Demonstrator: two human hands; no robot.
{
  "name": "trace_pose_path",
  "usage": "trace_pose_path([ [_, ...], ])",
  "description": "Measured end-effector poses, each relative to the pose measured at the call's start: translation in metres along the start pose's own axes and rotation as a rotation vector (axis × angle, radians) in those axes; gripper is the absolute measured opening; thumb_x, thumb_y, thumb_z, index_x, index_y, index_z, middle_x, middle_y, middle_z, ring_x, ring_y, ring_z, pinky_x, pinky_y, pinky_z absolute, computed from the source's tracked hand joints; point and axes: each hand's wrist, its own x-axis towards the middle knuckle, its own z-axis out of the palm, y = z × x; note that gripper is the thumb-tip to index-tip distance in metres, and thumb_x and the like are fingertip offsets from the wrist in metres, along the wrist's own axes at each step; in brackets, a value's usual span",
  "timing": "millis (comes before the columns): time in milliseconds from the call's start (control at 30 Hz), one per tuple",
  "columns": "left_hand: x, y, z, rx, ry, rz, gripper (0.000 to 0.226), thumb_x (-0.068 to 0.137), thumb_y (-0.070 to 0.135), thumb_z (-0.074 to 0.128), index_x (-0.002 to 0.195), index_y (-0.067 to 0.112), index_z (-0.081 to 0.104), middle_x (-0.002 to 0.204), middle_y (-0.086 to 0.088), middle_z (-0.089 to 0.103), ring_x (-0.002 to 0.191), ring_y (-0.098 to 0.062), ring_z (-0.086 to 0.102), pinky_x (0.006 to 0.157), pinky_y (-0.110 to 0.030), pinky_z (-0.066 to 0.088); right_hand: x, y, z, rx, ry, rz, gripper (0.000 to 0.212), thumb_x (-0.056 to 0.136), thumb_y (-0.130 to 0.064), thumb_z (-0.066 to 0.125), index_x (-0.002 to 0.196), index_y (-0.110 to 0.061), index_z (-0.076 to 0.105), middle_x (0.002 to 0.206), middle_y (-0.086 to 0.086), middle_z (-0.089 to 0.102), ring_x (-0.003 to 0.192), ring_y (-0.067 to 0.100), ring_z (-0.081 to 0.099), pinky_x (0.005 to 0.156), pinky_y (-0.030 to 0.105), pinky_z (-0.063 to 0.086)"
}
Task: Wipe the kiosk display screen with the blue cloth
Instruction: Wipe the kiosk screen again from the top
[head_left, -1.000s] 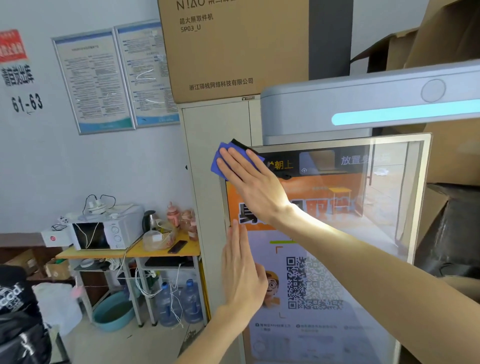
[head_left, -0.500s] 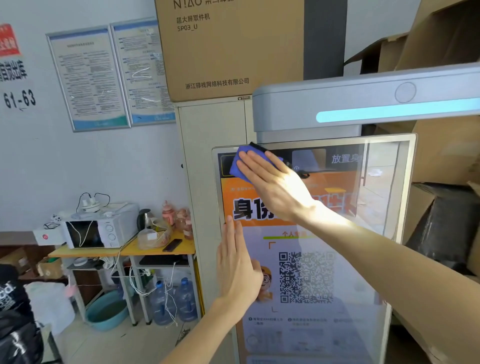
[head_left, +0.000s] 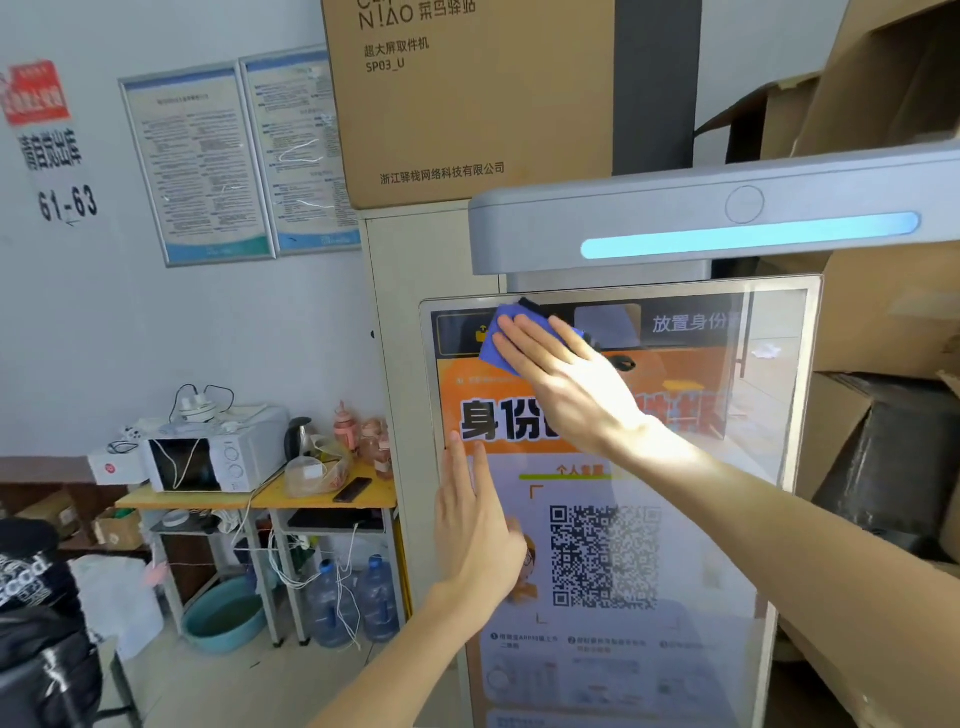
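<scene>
While pressing rather than clutching: pins blue cloth (head_left: 500, 344) to the glass under right hand (head_left: 566, 384), fingers (head_left: 527, 340) straight and spread, no curl round the fabric. Sits at top left corner of kiosk display screen (head_left: 691, 519), on the dark header strip, just under the frame's upper edge, partly poking out past fingertips, otherwise hidden beneath palm.

Rests left hand (head_left: 478, 525) lower down, also flat and relaxed, holding nothing, along the screen's left edge just beside the QR code (head_left: 605, 556). Probably bracing, judgement only. Reads as early in the wipe: only the top corner under the cloth, most of panel below and to the right not yet reached.

Risks from here:
- With no pinch on the cloth, could slip out from under the palm on a fast stroke and drop to the floor. Likely to bunch on any easing of pressure.
- Could trigger touch input through bare left palm on the live display.
- Could leave fresh skin smears on the glass, undoing the wipe.
- Could rock the stand through too hard a lean.
- Watch for an elbow knock against cardboard boxes (head_left: 883, 322) crowding the right side.
</scene>
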Motion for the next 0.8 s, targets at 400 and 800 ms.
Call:
trace_pose_path([
  [400, 0.001, 0.010, 0.005, 0.039, 0.018, -0.031, 0.090, 0.092, 0.017, 0.053, 0.159, 0.018, -0.007, 0.161, -0.008, -0.032, 0.154, -0.028, -0.006, 0.122, -0.037, 0.013, -0.039, -0.003, 0.007, -0.009, -0.078, -0.153, 0.072, 0.092, 0.003, 0.042, 0.162, -0.008, 0.026, 0.170, 0.009, 0.020, 0.158, 0.024, 0.016, 0.129, 0.045, 0.013],
  [800, -0.001, 0.018, 0.010, 0.091, 0.049, -0.037, 0.090, 0.093, 0.020, 0.054, 0.159, 0.017, -0.007, 0.162, -0.010, -0.030, 0.154, -0.031, -0.006, 0.123, -0.040, 0.009, -0.022, 0.017, -0.004, -0.053, 0.027, 0.029, 0.076, 0.085, 0.008, 0.025, 0.159, -0.004, 0.031, 0.167, 0.015, 0.028, 0.155, 0.031, 0.024, 0.129, 0.047, 0.014],
])
